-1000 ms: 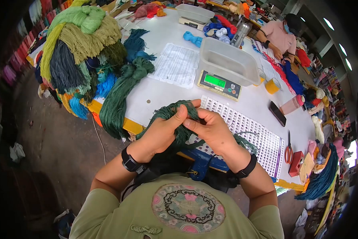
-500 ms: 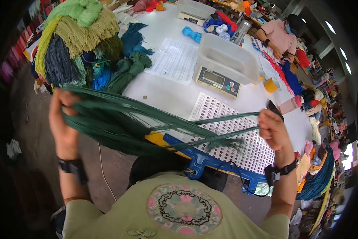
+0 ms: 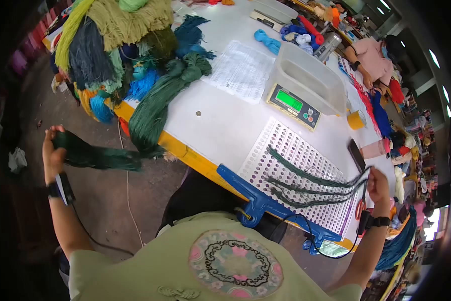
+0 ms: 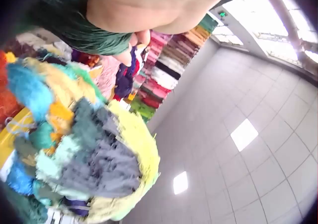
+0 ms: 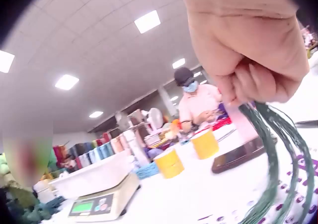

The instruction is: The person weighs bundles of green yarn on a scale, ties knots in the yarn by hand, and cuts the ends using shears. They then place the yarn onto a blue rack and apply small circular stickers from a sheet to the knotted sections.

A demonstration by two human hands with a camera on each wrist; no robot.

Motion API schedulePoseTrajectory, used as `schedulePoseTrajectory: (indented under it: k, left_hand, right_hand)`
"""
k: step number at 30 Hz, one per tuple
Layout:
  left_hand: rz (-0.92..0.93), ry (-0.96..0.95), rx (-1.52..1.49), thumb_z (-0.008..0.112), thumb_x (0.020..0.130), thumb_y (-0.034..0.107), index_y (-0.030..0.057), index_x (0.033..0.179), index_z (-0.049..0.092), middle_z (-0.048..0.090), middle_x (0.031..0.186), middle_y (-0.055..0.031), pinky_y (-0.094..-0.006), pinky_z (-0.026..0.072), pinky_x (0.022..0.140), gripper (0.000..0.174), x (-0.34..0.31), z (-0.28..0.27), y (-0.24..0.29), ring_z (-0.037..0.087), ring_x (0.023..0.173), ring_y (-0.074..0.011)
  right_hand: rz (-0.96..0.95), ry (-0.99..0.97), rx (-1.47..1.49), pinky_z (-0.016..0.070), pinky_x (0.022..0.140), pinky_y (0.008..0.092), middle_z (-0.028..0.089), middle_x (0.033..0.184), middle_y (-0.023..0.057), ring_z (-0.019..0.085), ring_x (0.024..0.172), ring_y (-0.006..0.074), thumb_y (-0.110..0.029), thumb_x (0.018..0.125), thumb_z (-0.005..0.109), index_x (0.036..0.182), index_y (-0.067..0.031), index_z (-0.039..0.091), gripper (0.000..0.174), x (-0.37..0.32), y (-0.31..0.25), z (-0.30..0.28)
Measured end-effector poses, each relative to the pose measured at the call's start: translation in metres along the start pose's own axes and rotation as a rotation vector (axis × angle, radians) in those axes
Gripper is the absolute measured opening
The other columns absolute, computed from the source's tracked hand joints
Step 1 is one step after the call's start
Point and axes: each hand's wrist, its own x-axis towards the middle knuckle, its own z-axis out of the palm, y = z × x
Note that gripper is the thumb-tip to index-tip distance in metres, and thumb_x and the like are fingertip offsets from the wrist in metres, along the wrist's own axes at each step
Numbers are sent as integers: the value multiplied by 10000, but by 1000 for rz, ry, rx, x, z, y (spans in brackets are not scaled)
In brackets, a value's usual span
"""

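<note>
Off the table's left side, my left hand (image 3: 54, 155) holds a dark green skein of thread (image 3: 97, 154), which trails to the right, blurred at its end. The left wrist view shows the skein (image 4: 74, 30) looped by the fingers. Out to the right, my right hand (image 3: 379, 185) pinches a few long dark green strands (image 3: 310, 175) in curled fingers. They stretch leftward over the white board with rows of holes (image 3: 258, 158), frayed at their far ends. In the right wrist view the strands (image 5: 272, 169) hang below the fist.
A blue clamp bar (image 3: 255, 200) runs along the board's front edge. Behind stand a digital scale (image 3: 305, 118) with a clear tub (image 3: 310, 83) and a printed sheet (image 3: 243, 70). Heaped skeins (image 3: 92, 55) and a green skein (image 3: 152, 110) lie left. Another person (image 3: 373, 62) works opposite.
The hands, together at first, stretched the green thread between them, then parted. A few strands have come away with the right hand; the skein has gone left with the left hand.
</note>
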Motion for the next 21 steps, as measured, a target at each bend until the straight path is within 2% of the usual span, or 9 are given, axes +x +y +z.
schedulePoseTrajectory:
  k: [4, 9, 11, 12, 14, 15, 17, 19, 21]
  left_hand:
    - [-200, -84, 18, 522, 969, 324, 3, 897, 572, 571, 851, -91, -322, 514, 799, 332, -120, 125, -75, 585, 818, -215]
    - [116, -370, 341, 471, 993, 343, 31, 855, 536, 527, 852, -79, -288, 472, 686, 347, -194, 185, -124, 533, 744, -162]
    - [161, -449, 409, 457, 998, 343, 51, 801, 488, 516, 800, -81, -264, 449, 621, 354, -200, 183, -139, 508, 701, -151]
    - [147, -469, 422, 459, 996, 348, 56, 786, 475, 509, 775, -80, -257, 443, 594, 360, -205, 184, -145, 504, 692, -150]
    - [108, -471, 457, 453, 998, 352, 84, 768, 431, 457, 729, -48, -238, 414, 548, 354, -215, 188, -155, 473, 702, -134]
    - [90, -501, 460, 456, 995, 357, 85, 772, 433, 461, 717, -48, -238, 417, 539, 353, -217, 187, -159, 477, 684, -137]
    - [37, -508, 469, 457, 994, 361, 83, 763, 438, 467, 714, -53, -240, 419, 526, 361, -220, 187, -167, 482, 670, -145]
    - [17, -528, 472, 456, 994, 360, 82, 755, 444, 468, 709, -54, -245, 422, 521, 366, -223, 185, -174, 488, 673, -149]
    - [0, -547, 468, 456, 994, 360, 81, 747, 450, 470, 704, -56, -249, 425, 516, 372, -224, 186, -180, 495, 676, -153]
  right_hand:
    - [-589, -461, 250, 510, 838, 246, 644, 1034, 74, 605, 925, 124, -216, 983, 498, 1154, -27, 560, 262, -49, -106, 57]
    - [-833, -1033, 275, 289, 1154, 434, 468, 1309, 257, 399, 1306, 323, -110, 995, 417, 1155, 90, 491, 267, -57, -270, 69]
    - [-1066, -216, 567, 292, 1152, 419, 414, 1351, 276, 324, 1351, 343, -98, 1002, 387, 1154, 121, 475, 281, -106, -295, 149]
    - [-1074, -210, 564, 292, 1152, 419, 414, 1351, 276, 324, 1351, 343, -98, 1002, 387, 1154, 121, 475, 281, -93, -333, 131]
    - [-964, -1052, 213, 356, 1112, 390, 488, 1288, 264, 446, 1268, 328, -99, 996, 397, 1140, 115, 486, 273, -55, -408, 75]
    - [-969, -1049, 214, 356, 1112, 390, 488, 1288, 264, 446, 1268, 328, -99, 996, 397, 1140, 115, 486, 273, -66, -405, 94]
    - [-1304, -326, 346, 488, 849, 346, 578, 1032, 179, 571, 972, 265, -186, 997, 332, 948, 86, 536, 344, -96, -379, 173]
    - [-1260, -246, 356, 501, 784, 356, 569, 933, 160, 576, 856, 250, -156, 993, 332, 892, 55, 534, 309, -84, -357, 205]
    - [-1062, -621, 349, 522, 754, 318, 633, 868, 132, 603, 779, 208, -129, 961, 474, 917, -7, 536, 143, -29, -333, 211]
